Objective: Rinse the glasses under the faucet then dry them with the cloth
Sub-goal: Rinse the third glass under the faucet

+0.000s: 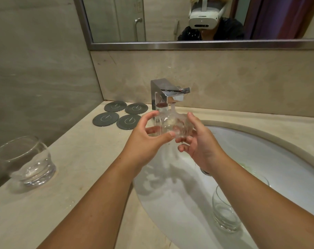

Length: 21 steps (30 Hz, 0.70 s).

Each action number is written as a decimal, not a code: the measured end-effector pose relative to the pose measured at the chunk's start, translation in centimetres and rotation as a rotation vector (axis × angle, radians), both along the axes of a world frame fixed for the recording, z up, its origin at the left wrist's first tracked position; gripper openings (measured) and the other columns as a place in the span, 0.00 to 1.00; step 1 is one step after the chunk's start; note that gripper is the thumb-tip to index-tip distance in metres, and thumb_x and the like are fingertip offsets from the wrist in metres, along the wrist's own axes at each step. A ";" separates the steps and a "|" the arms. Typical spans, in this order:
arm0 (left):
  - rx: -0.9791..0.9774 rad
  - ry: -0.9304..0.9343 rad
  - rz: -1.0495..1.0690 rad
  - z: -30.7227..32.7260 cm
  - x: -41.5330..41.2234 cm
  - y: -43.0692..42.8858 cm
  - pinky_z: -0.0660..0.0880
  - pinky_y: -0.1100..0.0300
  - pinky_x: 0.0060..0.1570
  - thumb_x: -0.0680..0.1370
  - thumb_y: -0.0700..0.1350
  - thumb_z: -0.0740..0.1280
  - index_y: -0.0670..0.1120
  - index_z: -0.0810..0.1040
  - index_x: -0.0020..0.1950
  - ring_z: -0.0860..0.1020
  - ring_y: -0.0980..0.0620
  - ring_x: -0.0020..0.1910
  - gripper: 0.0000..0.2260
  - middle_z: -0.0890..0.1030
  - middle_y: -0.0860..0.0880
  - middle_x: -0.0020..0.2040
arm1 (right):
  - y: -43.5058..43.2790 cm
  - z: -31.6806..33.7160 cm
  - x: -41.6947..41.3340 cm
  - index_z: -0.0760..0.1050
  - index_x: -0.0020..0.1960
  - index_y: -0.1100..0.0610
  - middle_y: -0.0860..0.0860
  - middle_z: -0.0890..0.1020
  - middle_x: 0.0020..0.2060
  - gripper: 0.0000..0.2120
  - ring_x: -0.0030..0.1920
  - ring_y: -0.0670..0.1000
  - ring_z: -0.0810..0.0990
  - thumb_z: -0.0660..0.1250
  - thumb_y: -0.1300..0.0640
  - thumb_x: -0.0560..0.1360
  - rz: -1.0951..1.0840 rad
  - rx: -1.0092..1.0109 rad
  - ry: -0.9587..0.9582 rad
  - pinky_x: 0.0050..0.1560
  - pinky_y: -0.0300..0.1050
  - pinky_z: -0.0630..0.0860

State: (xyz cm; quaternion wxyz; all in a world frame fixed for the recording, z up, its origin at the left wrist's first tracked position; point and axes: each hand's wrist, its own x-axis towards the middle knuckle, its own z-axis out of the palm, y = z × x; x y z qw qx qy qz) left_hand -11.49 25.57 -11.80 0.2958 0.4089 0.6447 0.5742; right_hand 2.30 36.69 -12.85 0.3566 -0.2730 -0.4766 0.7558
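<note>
Clear glass is the whole job here, and one tumbler (pixel 170 125) sits right under the running faucet (pixel 168 95), above the back of the sink (pixel 278 159). My left hand (pixel 149 135) curls thumb and fingers round its near side. My right hand (pixel 199 144) takes the far side, thumb on top and fingers beneath. Both hands are closed on the tumbler, with water sheeting over it.

A second glass (pixel 26 160) stands upright on the counter (pixel 80 177), well off to the left. A third glass (pixel 225 212) stands in the sink basin, just beside my right forearm. Four dark coasters (pixel 116 115) lie on the counter next to the faucet.

I judge we are in the middle of the rinsing half. The tumbler is under the water now, and the third glass looks queued for its turn. The second glass seems to have a little water pooled in its base, so it may already be rinsed, though through the distortion at the edge of the view I cannot be sure. I see no cloth anywhere, so by my reading all the drying is left to do.
</note>
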 end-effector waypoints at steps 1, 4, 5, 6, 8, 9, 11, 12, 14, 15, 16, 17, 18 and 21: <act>0.005 -0.023 0.003 0.0 0.0 0.0 0.81 0.49 0.66 0.65 0.58 0.84 0.67 0.75 0.71 0.85 0.58 0.59 0.37 0.85 0.46 0.61 | 0.0 0.0 0.0 0.83 0.63 0.54 0.54 0.83 0.47 0.15 0.34 0.51 0.78 0.67 0.47 0.83 0.023 0.007 0.007 0.29 0.45 0.71; 0.011 -0.067 0.002 -0.2 0.0 0.1 0.81 0.45 0.66 0.70 0.53 0.85 0.61 0.75 0.74 0.86 0.54 0.57 0.35 0.87 0.45 0.56 | 0.0 -0.1 -0.2 0.84 0.62 0.49 0.56 0.82 0.48 0.15 0.34 0.52 0.77 0.68 0.57 0.78 0.007 0.038 0.026 0.30 0.45 0.70; 0.011 -0.079 -0.005 -0.3 0.0 0.2 0.82 0.46 0.66 0.71 0.52 0.84 0.60 0.74 0.74 0.86 0.53 0.58 0.35 0.88 0.45 0.56 | 0.1 -0.2 -0.3 0.84 0.62 0.50 0.57 0.82 0.47 0.16 0.34 0.53 0.77 0.68 0.59 0.77 -0.022 0.035 0.031 0.30 0.45 0.70; 0.013 -0.082 -0.015 -0.4 0.0 0.3 0.82 0.47 0.66 0.69 0.54 0.84 0.60 0.74 0.75 0.86 0.52 0.60 0.36 0.88 0.44 0.57 | 0.1 -0.2 -0.3 0.83 0.63 0.52 0.57 0.82 0.47 0.16 0.33 0.53 0.76 0.68 0.60 0.77 -0.047 0.030 0.039 0.29 0.45 0.70; 0.001 -0.059 -0.037 -0.5 0.1 0.4 0.81 0.50 0.66 0.67 0.58 0.84 0.63 0.71 0.76 0.85 0.52 0.62 0.41 0.85 0.45 0.62 | 0.2 -0.2 -0.3 0.82 0.65 0.55 0.57 0.81 0.45 0.15 0.31 0.53 0.75 0.70 0.60 0.78 -0.074 0.026 0.039 0.29 0.45 0.70; -0.008 -0.032 -0.051 -0.5 0.1 0.3 0.81 0.55 0.64 0.68 0.57 0.84 0.65 0.69 0.77 0.85 0.54 0.62 0.41 0.83 0.48 0.65 | 0.2 -0.2 -0.2 0.82 0.64 0.57 0.56 0.81 0.45 0.14 0.30 0.52 0.75 0.70 0.59 0.79 -0.082 0.026 0.031 0.28 0.45 0.70; -0.025 0.022 -0.077 -0.4 0.2 0.2 0.78 0.67 0.57 0.75 0.49 0.82 0.67 0.64 0.80 0.85 0.56 0.61 0.40 0.78 0.52 0.68 | 0.1 -0.1 -0.1 0.82 0.62 0.59 0.56 0.81 0.45 0.12 0.30 0.52 0.75 0.70 0.57 0.80 -0.097 0.020 0.016 0.28 0.45 0.70; -0.023 0.038 -0.081 -0.4 0.3 0.2 0.77 0.68 0.54 0.77 0.46 0.80 0.68 0.63 0.80 0.85 0.56 0.60 0.40 0.77 0.53 0.69 | 0.1 -0.1 -0.1 0.82 0.61 0.59 0.55 0.81 0.45 0.11 0.30 0.52 0.75 0.71 0.56 0.81 -0.101 0.019 0.012 0.28 0.45 0.70; -0.011 0.054 -0.075 -0.5 0.2 0.3 0.77 0.67 0.55 0.78 0.44 0.79 0.67 0.64 0.80 0.85 0.54 0.62 0.39 0.76 0.52 0.71 | -0.1 0.0 0.0 0.83 0.58 0.57 0.55 0.83 0.43 0.10 0.30 0.52 0.75 0.71 0.52 0.81 -0.097 0.032 0.002 0.28 0.45 0.70; -0.009 0.061 -0.063 -0.5 0.1 0.3 0.77 0.67 0.54 0.78 0.45 0.79 0.67 0.65 0.80 0.85 0.53 0.62 0.37 0.77 0.52 0.71 | -0.1 0.0 0.0 0.84 0.57 0.57 0.55 0.83 0.43 0.11 0.30 0.52 0.74 0.71 0.50 0.81 -0.093 0.038 -0.006 0.28 0.45 0.71; -0.004 0.062 -0.051 -0.5 0.1 0.2 0.77 0.67 0.53 0.77 0.46 0.79 0.67 0.67 0.79 0.85 0.54 0.62 0.36 0.78 0.52 0.70 | -0.2 0.1 0.0 0.84 0.56 0.56 0.54 0.83 0.42 0.11 0.30 0.52 0.74 0.72 0.49 0.81 -0.088 0.036 -0.014 0.29 0.45 0.71; -0.004 0.061 -0.042 -0.4 0.1 0.2 0.77 0.66 0.53 0.77 0.48 0.80 0.67 0.68 0.78 0.84 0.56 0.62 0.35 0.79 0.52 0.68 | -0.3 0.1 0.0 0.84 0.56 0.55 0.54 0.83 0.42 0.12 0.31 0.52 0.75 0.72 0.47 0.81 -0.083 0.024 -0.019 0.29 0.45 0.72; -0.003 0.067 -0.031 -0.3 0.1 0.2 0.76 0.65 0.53 0.77 0.50 0.80 0.66 0.69 0.77 0.83 0.59 0.63 0.33 0.80 0.52 0.68 | -0.3 0.1 0.0 0.84 0.56 0.55 0.54 0.83 0.42 0.14 0.32 0.52 0.75 0.72 0.45 0.80 -0.074 0.004 -0.023 0.30 0.45 0.73; -0.002 0.041 -0.019 -0.4 0.0 0.3 0.79 0.59 0.60 0.73 0.56 0.82 0.64 0.71 0.76 0.80 0.60 0.67 0.34 0.81 0.51 0.69 | -0.1 -0.1 0.0 0.84 0.60 0.56 0.53 0.84 0.43 0.17 0.37 0.53 0.79 0.71 0.44 0.81 -0.038 -0.021 -0.027 0.32 0.46 0.74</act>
